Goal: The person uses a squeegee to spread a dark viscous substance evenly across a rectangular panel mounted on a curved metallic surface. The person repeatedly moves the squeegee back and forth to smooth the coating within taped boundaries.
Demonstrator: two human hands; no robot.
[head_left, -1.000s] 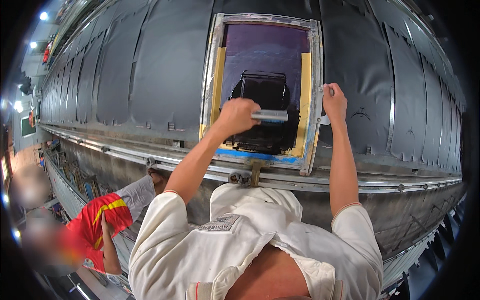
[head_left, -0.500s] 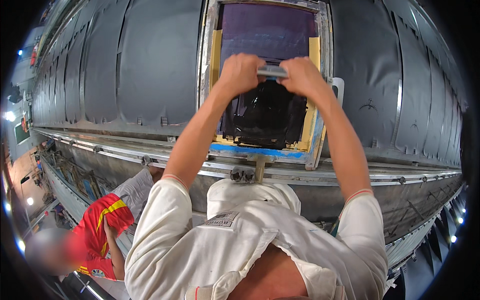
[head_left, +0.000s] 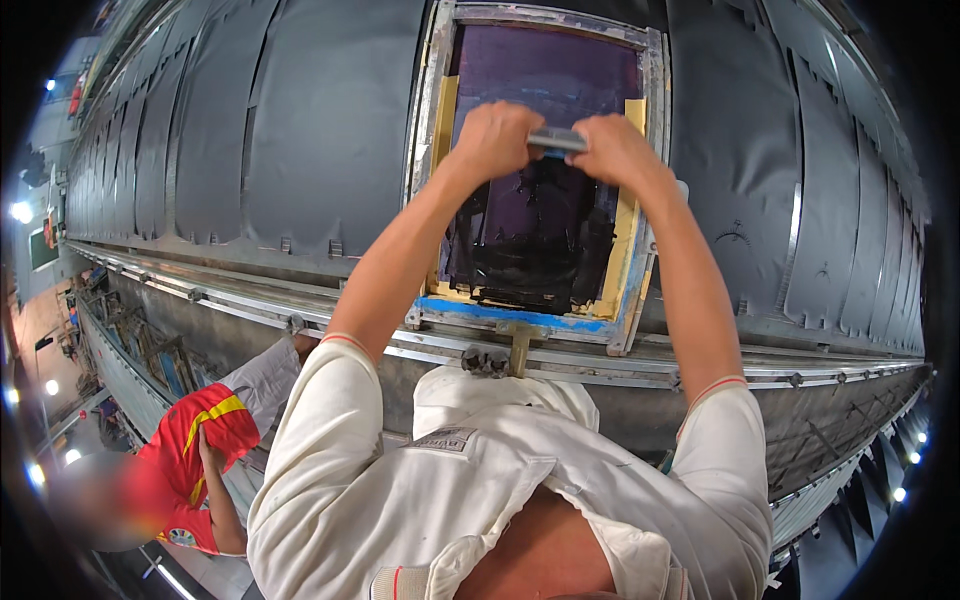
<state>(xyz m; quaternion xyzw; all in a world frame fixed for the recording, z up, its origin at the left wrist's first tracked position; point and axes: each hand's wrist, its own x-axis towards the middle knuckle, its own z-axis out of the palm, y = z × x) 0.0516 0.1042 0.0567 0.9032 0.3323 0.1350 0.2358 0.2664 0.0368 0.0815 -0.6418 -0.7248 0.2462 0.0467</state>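
Observation:
My left hand (head_left: pixel 500 135) and my right hand (head_left: pixel 612 145) are closed around the two ends of a grey squeegee (head_left: pixel 553 138), held crosswise over the upper middle of a screen-printing frame (head_left: pixel 654 85). Inside the metal frame is a purple mesh (head_left: pixel 545 70), with a glossy pool of black ink (head_left: pixel 525 255) spread over its lower half, below the squeegee. Yellow tape (head_left: pixel 630 112) lines the sides and blue tape (head_left: pixel 500 315) runs along the near edge. My wrists are raised and partly cover the mesh's sides.
A long bed of dark grey sheets (head_left: pixel 320 120) stretches both ways, with a metal rail (head_left: pixel 820 375) along its near edge and a clamp (head_left: pixel 485 362) below the screen. A co-worker in red (head_left: pixel 205 470) bends at the lower left.
My right hand has left the frame's right edge to grip the squeegee with my left. The squeegee has moved from the ink toward the far end of the screen.

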